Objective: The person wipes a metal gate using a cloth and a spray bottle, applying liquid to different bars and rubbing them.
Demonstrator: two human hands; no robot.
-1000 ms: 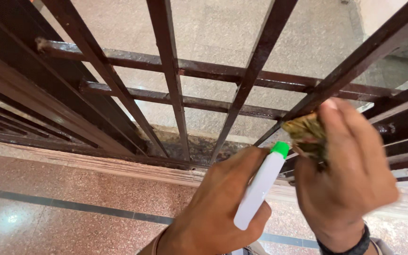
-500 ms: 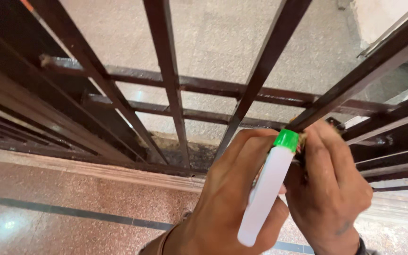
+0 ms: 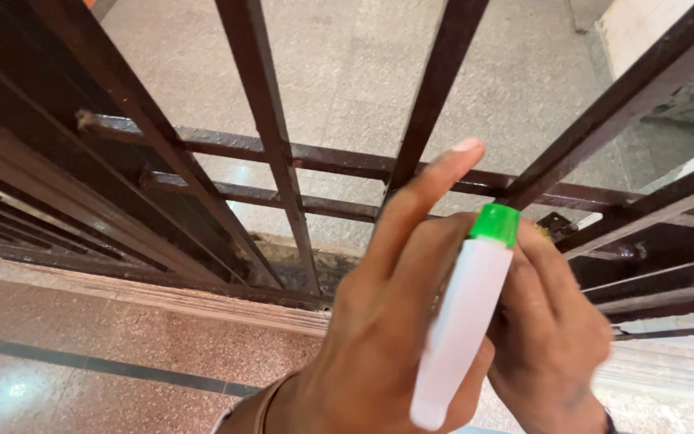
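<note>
White plastic bottle with green cap (image 3: pixel 466 313) gripped in left hand (image 3: pixel 379 329), index finger now raised. Right hand (image 3: pixel 552 337) curled shut just right; yellowish rag no longer seen. Dark brown metal grille (image 3: pixel 267 153) beyond.

Dark brown metal grille (image 3: pixel 267 153); pale speckled floor (image 3: pixel 347 72) beyond; reddish terrazzo floor (image 3: pixel 122 329) near.

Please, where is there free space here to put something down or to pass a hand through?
The speckled red floor at lower left is bare. Open gaps lie between the gate's upright bars. Lower right is crowded: left hand, white bottle, right hand.
</note>
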